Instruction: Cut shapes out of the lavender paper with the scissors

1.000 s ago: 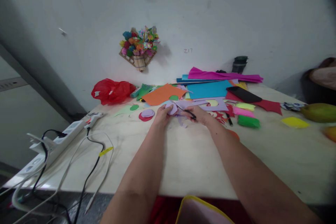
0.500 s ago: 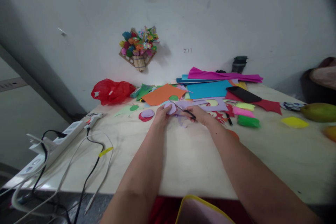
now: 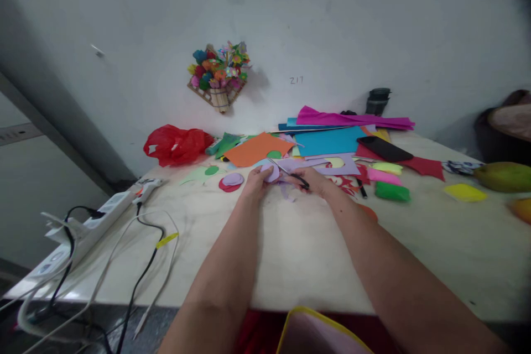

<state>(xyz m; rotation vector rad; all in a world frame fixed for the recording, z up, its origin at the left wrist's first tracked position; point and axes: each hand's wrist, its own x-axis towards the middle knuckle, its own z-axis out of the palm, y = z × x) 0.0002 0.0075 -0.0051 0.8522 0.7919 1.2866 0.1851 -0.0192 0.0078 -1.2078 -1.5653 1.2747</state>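
Note:
My left hand (image 3: pixel 255 184) pinches a small lilac paper piece (image 3: pixel 271 172) above the table. My right hand (image 3: pixel 317 182) grips black-handled scissors (image 3: pixel 292 173), whose blades reach up-left into the lilac paper. Lilac offcuts (image 3: pixel 287 192) hang or lie just below the two hands. A red and lilac paper disc (image 3: pixel 231 181) lies on the table left of my left hand.
Coloured paper sheets (image 3: pixel 327 141), a black phone (image 3: pixel 385 149), and pink and green lumps (image 3: pixel 392 192) crowd the far right of the pale table (image 3: pixel 298 249). A red plastic bag (image 3: pixel 176 144) sits at the back left. Power strips (image 3: pixel 89 224) and cables (image 3: pixel 145 254) occupy the left edge. Fruit (image 3: pixel 501 177) lies at the far right.

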